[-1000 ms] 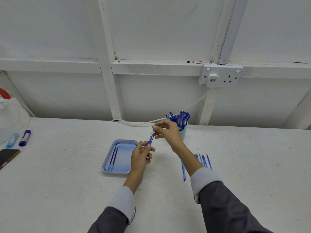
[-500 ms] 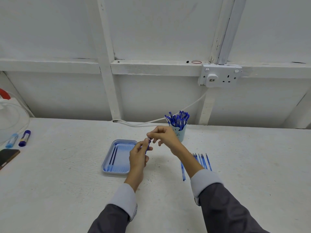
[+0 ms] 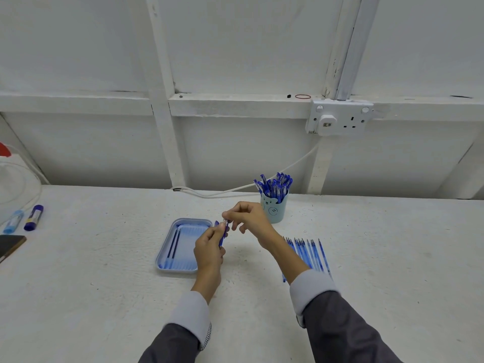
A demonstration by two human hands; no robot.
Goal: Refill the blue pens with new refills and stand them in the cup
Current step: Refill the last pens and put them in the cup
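My left hand (image 3: 209, 248) grips a blue pen (image 3: 222, 237) upright above the table. My right hand (image 3: 247, 216) pinches the pen's top end, where a small clear part shows between thumb and forefinger. Behind my right hand stands a light blue cup (image 3: 275, 209) with a bear face, packed with several blue pens (image 3: 273, 186). A row of several blue refills (image 3: 310, 254) lies on the table, partly hidden by my right forearm. A light blue tray (image 3: 183, 229) left of my hands holds two thin dark refills (image 3: 173, 244).
A white cable (image 3: 235, 189) runs along the table's back edge up to a wall socket (image 3: 337, 119). At the far left lie two glue sticks (image 3: 33, 217) and a dark phone-like object (image 3: 10, 244). The table (image 3: 104, 284) is white.
My right hand has come down from level with the pens in the cup to meet my left hand, and the two ends of the pen have closed together. The view shifted slightly.
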